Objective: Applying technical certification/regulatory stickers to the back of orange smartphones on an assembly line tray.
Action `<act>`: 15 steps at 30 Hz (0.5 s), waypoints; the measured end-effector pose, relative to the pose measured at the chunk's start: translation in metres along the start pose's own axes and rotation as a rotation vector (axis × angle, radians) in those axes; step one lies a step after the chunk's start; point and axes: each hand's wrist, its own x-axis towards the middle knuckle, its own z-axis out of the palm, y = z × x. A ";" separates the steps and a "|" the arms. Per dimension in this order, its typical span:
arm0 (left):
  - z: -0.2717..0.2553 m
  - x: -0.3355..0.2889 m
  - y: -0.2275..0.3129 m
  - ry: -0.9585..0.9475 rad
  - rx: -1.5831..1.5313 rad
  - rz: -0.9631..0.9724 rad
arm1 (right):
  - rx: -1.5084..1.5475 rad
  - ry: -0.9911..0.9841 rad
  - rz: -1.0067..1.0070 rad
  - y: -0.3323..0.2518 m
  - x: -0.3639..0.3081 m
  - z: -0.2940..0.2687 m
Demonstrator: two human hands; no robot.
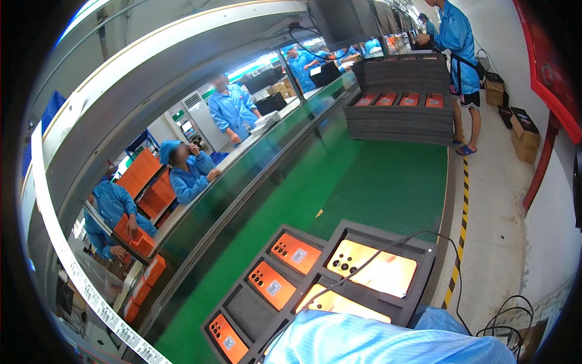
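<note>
A blue sleeve (388, 340) of mine crosses the lower edge, and neither of my hands shows. Just beyond it, two black foam trays (350, 229) lie overlapping on the green conveyor belt (388, 176). In the nearer tray are orange smartphones, one a bright phone (382, 267) with a round camera cluster and another phone (345, 305) partly hidden by the sleeve. The left tray holds an upper phone (297, 253), a middle phone (273, 285) and a lower phone (228, 340), each with a label; one slot (247, 311) has no phone. A black cable (370, 258) runs across the trays.
Farther along the belt stands a stack of black foam trays (397, 124) with orange phones. Co-workers in blue smocks sit and stand left beyond the metal rail (242, 200). Another person (461, 42) stands at right. Yellow-black floor tape (464, 212) and loose cables (509, 330) run along the right.
</note>
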 end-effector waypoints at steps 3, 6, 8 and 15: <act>-0.001 -0.004 -0.005 0.000 0.004 -0.010 | 0.003 -0.002 0.002 0.000 0.001 0.000; -0.006 -0.010 -0.014 0.008 0.010 -0.017 | 0.014 -0.001 0.012 0.002 0.002 0.003; -0.011 -0.016 -0.022 0.016 0.014 -0.015 | 0.010 0.007 0.024 0.004 0.003 0.004; -0.068 -0.079 -0.081 0.371 -0.237 -0.389 | 0.024 0.002 0.014 -0.009 0.009 0.013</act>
